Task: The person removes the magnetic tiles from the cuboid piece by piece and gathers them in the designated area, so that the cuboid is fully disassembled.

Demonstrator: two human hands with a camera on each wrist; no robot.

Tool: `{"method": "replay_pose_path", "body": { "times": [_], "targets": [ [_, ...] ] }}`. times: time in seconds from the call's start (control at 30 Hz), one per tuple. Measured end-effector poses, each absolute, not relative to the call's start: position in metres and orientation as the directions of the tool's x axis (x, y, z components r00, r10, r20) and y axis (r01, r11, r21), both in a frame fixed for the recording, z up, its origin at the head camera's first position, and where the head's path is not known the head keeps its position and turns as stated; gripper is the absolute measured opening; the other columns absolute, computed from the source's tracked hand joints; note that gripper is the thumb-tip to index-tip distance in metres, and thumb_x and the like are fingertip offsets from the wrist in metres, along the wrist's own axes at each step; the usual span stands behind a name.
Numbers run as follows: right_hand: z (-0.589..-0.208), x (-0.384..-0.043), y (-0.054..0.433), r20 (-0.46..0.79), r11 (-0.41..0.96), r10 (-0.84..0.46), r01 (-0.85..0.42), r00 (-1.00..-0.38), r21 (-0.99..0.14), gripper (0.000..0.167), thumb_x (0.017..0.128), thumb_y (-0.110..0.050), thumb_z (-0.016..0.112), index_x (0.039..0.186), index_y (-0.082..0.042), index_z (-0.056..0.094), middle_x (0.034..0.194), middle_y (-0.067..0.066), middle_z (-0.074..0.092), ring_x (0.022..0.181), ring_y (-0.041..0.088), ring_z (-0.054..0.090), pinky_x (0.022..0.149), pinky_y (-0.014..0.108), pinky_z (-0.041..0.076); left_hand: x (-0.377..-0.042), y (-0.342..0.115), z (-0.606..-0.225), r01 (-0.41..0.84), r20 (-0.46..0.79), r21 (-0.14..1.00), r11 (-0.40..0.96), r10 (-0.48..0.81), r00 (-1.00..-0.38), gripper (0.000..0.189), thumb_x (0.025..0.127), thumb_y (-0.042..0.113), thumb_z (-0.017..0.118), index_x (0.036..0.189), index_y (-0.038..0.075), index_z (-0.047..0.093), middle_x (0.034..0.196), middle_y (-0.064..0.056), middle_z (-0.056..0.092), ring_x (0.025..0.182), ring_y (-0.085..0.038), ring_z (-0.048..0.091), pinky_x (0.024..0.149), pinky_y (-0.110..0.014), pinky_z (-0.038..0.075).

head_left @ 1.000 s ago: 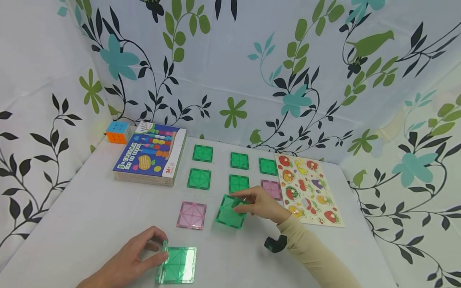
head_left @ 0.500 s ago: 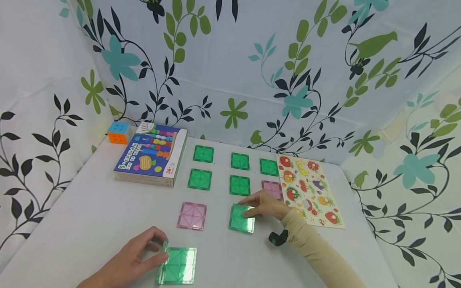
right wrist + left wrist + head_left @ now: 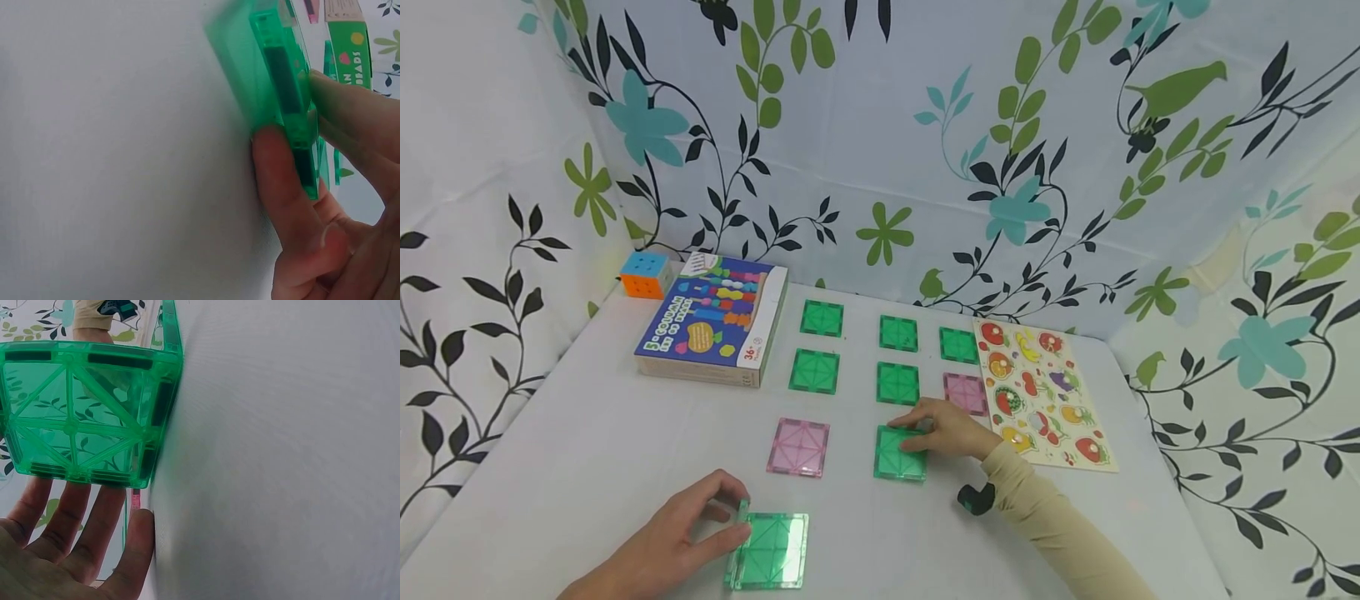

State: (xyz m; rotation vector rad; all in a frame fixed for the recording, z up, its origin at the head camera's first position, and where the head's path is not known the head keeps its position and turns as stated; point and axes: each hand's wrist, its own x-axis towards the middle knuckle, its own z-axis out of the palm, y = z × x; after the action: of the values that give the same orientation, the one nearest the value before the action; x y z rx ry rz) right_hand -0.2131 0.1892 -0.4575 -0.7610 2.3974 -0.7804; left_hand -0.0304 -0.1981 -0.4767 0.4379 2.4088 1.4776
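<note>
My left hand [image 3: 673, 533] holds a green magnetic tile [image 3: 70, 447] upright by its edge, at the left side of a green tile [image 3: 772, 554] lying flat on the white table. In the left wrist view the fingertips reach the edge of the upright tile. My right hand [image 3: 953, 431] pinches another green tile [image 3: 898, 464] between thumb and fingers, low over the table in front of a flat green tile [image 3: 898, 382]. In the right wrist view the thumb and fingers are on opposite sides of this tile [image 3: 284, 78]. A pink tile [image 3: 798, 447] lies to its left.
Several more green tiles, such as one green tile [image 3: 814, 371], lie apart toward the back. A second pink tile [image 3: 965, 393] lies beside a fruit-sticker sheet [image 3: 1037, 392] at the right. A blue game box [image 3: 711, 321] and a puzzle cube [image 3: 645, 276] stand at the back left.
My right hand has brought its green tile a little to the right and lower, turning it from slanted to nearly square with the others. The left hand has stayed still.
</note>
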Motion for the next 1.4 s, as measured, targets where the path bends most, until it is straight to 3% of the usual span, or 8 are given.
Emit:
{"method": "replay_pose_path", "body": {
  "times": [0.13,0.3,0.57,0.8,0.93,1.07,1.23,1.4],
  "targets": [
    [-0.458,-0.213,0.189,-0.242,0.664,-0.677,-0.434,-0.695,-0.609,0.037,0.092,-0.031,0.077,0.129,-0.023,0.073,0.1,0.0,0.065,0.081,0.01,0.049,0.067,0.02,0.042,-0.03,-0.198,-0.477,0.131,-0.052,0.897,0.422,0.395,-0.917,0.027,0.102,0.027,0.063,0.123,0.012,0.055,0.12,-0.001,0.063,0.105,0.005,0.057,0.086,-0.021,0.058],
    [-0.46,-0.21,0.189,-0.206,0.661,-0.684,-0.475,-0.7,-0.581,0.039,0.093,-0.036,0.076,0.129,-0.024,0.073,0.098,-0.002,0.063,0.077,0.01,0.049,0.063,0.02,0.042,-0.029,-0.198,-0.475,0.153,-0.023,0.896,0.417,0.387,-0.922,0.026,0.102,0.027,0.064,0.121,0.013,0.055,0.117,-0.001,0.064,0.104,0.004,0.058,0.086,-0.021,0.058],
    [-0.463,-0.195,0.182,-0.178,0.724,-0.662,-0.559,-0.728,-0.404,0.082,0.066,-0.063,0.089,0.138,-0.03,0.066,0.108,-0.003,0.057,0.086,0.009,0.051,0.068,0.019,0.042,-0.028,-0.198,-0.474,0.132,-0.045,0.892,0.432,0.375,-0.926,0.028,0.101,0.031,0.064,0.121,0.013,0.056,0.117,0.0,0.064,0.104,0.004,0.059,0.087,-0.021,0.058],
    [-0.461,-0.188,0.178,-0.17,0.745,-0.642,-0.557,-0.748,-0.366,0.085,0.065,-0.061,0.09,0.141,-0.03,0.064,0.11,-0.001,0.056,0.087,0.01,0.05,0.069,0.02,0.042,-0.03,-0.2,-0.478,0.173,-0.011,0.888,0.426,0.397,-0.918,0.025,0.103,0.026,0.062,0.123,0.011,0.055,0.118,-0.001,0.064,0.104,0.002,0.059,0.085,-0.021,0.058],
    [-0.458,-0.186,0.18,-0.154,0.756,-0.634,-0.567,-0.758,-0.327,0.091,0.064,-0.065,0.089,0.144,-0.031,0.06,0.112,-0.001,0.056,0.077,0.008,0.048,0.063,0.02,0.04,-0.03,-0.2,-0.479,0.12,-0.057,0.9,0.419,0.387,-0.92,0.028,0.102,0.028,0.063,0.123,0.012,0.055,0.12,-0.001,0.064,0.105,0.005,0.058,0.086,-0.02,0.058],
    [-0.452,-0.181,0.177,-0.05,0.742,-0.639,-0.598,-0.767,-0.303,0.095,0.062,-0.068,0.088,0.144,-0.028,0.061,0.112,0.0,0.056,0.061,0.005,0.04,0.052,0.019,0.033,-0.027,-0.201,-0.478,0.099,-0.078,0.901,0.422,0.383,-0.921,0.039,0.096,0.03,0.072,0.125,0.012,0.054,0.123,-0.003,0.063,0.106,0.007,0.057,0.087,-0.021,0.057],
    [-0.446,-0.166,0.157,0.042,0.666,-0.702,-0.676,-0.711,-0.317,0.09,0.066,-0.07,0.085,0.141,-0.025,0.064,0.112,0.0,0.06,0.063,0.0,0.039,0.053,0.015,0.032,-0.023,-0.203,-0.477,0.062,-0.125,0.898,0.436,0.389,-0.913,0.062,0.082,0.033,0.085,0.131,0.016,0.051,0.131,-0.003,0.06,0.11,0.004,0.057,0.088,-0.022,0.056],
    [-0.444,-0.142,0.127,0.071,0.552,-0.791,-0.759,-0.608,-0.346,0.083,0.067,-0.069,0.085,0.135,-0.024,0.068,0.105,-0.004,0.065,0.072,-0.001,0.042,0.058,0.011,0.031,-0.022,-0.203,-0.475,-0.016,-0.225,0.876,0.482,0.379,-0.898,0.078,0.073,0.041,0.091,0.135,0.023,0.047,0.136,-0.002,0.057,0.116,-0.011,0.06,0.089,-0.024,0.055]
  ]
}}
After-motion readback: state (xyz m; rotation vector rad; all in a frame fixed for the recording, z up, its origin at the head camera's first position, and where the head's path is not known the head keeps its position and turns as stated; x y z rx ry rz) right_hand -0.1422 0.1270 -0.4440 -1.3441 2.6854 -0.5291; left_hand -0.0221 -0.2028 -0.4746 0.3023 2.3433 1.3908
